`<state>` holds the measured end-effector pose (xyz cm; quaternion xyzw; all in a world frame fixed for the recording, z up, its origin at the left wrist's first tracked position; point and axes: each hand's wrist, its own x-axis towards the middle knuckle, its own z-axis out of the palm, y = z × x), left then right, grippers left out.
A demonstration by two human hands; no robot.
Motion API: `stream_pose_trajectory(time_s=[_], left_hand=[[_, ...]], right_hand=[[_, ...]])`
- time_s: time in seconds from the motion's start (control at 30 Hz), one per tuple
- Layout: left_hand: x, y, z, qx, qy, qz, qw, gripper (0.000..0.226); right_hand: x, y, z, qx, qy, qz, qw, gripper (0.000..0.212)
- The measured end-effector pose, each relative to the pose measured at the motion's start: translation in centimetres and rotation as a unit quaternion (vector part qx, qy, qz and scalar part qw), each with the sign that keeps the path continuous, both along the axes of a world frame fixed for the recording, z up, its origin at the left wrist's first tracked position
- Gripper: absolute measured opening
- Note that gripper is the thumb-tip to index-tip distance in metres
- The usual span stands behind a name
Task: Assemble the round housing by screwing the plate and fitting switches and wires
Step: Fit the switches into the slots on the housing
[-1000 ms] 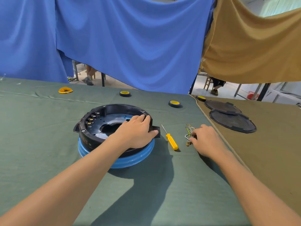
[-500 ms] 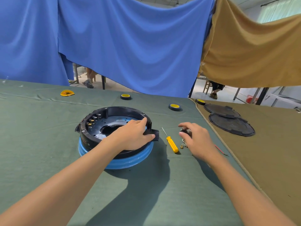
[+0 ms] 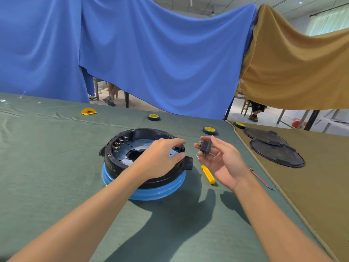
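Raised right hand (image 3: pixel 224 163) off table (image 3: pixel 56 167) to centre frame, pinching switch (image 3: pixel 205 147); loosened left hand (image 3: pixel 160 159) over housing (image 3: pixel 117 161), fingers apart, gripping nothing.

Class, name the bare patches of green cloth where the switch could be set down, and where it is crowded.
Free: the cloth left of the round housing; the cloth between both forearms. Crowded: right of the housing, with the yellow screwdriver, red wire and right hand holding the switch.
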<state>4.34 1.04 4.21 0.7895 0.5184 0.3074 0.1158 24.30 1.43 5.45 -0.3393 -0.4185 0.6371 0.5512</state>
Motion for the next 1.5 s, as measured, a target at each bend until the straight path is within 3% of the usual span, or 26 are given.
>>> stream_pose_trajectory(time_s=[0.27, 0.43, 0.53, 0.63, 0.83, 1.03, 1.13, 1.27, 1.37, 1.5], left_hand=[[0.0, -0.2, 0.2, 0.005, -0.078, -0.022, 0.997, 0.026], [-0.1, -0.2, 0.1, 0.011, -0.116, -0.029, 0.993, 0.051], [-0.2, -0.2, 0.1, 0.010, -0.106, -0.037, 0.994, 0.054], [-0.3, 0.0, 0.0, 0.012, -0.111, -0.039, 0.993, 0.043], [-0.4, -0.1, 0.1, 0.014, -0.127, -0.039, 0.991, 0.039], [-0.4, 0.0, 0.0, 0.008, -0.140, -0.017, 0.990, 0.042], [-0.4, 0.0, -0.2, 0.006, -0.146, 0.001, 0.989, 0.040], [-0.7, -0.1, 0.3, -0.033, -0.231, -0.016, 0.972, 0.034], [-0.9, -0.3, 0.7, -0.088, -0.311, -0.050, 0.945, 0.016], [-1.2, 0.1, 0.9, -0.126, -0.325, -0.041, 0.936, 0.023]], right_hand=[[-1.7, 0.1, -0.2, 0.005, -0.023, 0.044, 0.999, 0.021], [-2.3, 0.0, 0.0, 0.010, -0.047, 0.054, 0.997, 0.017], [-3.0, -0.2, 0.3, 0.019, -0.101, 0.031, 0.994, 0.037], [-3.8, -0.3, 0.5, 0.033, -0.152, -0.002, 0.988, 0.048], [-3.5, -0.3, 1.1, 0.013, -0.118, -0.009, 0.993, 0.041], [-3.7, -0.3, 0.8, 0.024, -0.095, 0.041, 0.994, 0.020], [-3.8, -0.3, 0.7, 0.039, -0.122, 0.065, 0.990, 0.015], [-3.6, 0.4, 0.7, 0.079, -0.113, 0.044, 0.989, 0.012], [-2.9, 0.8, 0.9, 0.160, -0.211, 0.032, 0.964, 0.020], [-2.7, 1.0, 1.0, 0.229, -0.288, 0.019, 0.930, 0.029]])
